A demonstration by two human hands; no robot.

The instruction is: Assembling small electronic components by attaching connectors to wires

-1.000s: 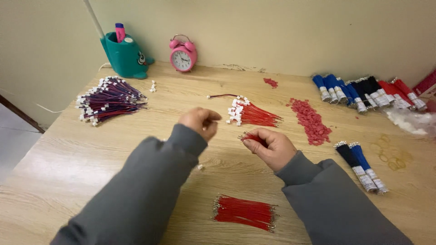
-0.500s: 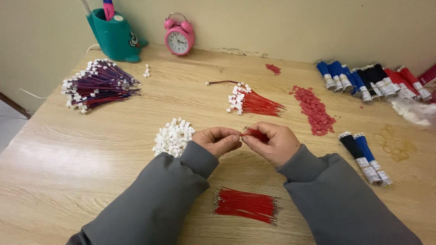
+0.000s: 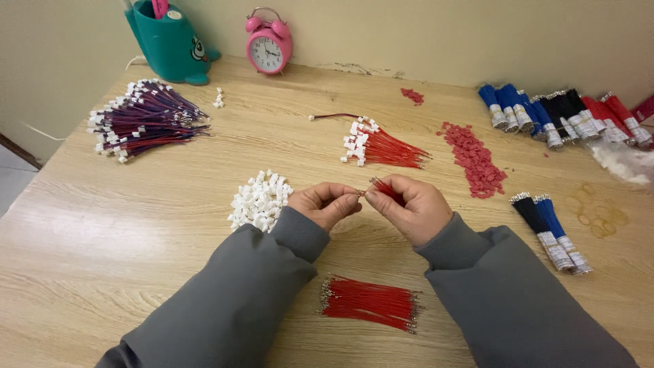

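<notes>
My left hand (image 3: 328, 204) and my right hand (image 3: 409, 206) meet fingertip to fingertip above the wooden table (image 3: 102, 245). The right hand grips a few short red wires (image 3: 385, 188). The left hand pinches something small at the wire tip; it is mostly hidden, likely a white connector. A heap of white connectors (image 3: 260, 200) lies just left of my left hand. A bundle of loose red wires (image 3: 371, 302) lies near the front edge between my forearms. Red wires fitted with white connectors (image 3: 381, 146) lie beyond my hands.
A pile of purple and red wired connectors (image 3: 139, 125) sits far left. A teal pen holder (image 3: 169, 42) and pink alarm clock (image 3: 270, 47) stand at the wall. Small red pieces (image 3: 474, 160) lie to the right, blue and black wire bundles (image 3: 552, 228) beside them, more bundles (image 3: 562, 119) far right.
My left hand came down from over the finished wires to meet the right hand. The view tilted, and the white connector heap came into sight.
</notes>
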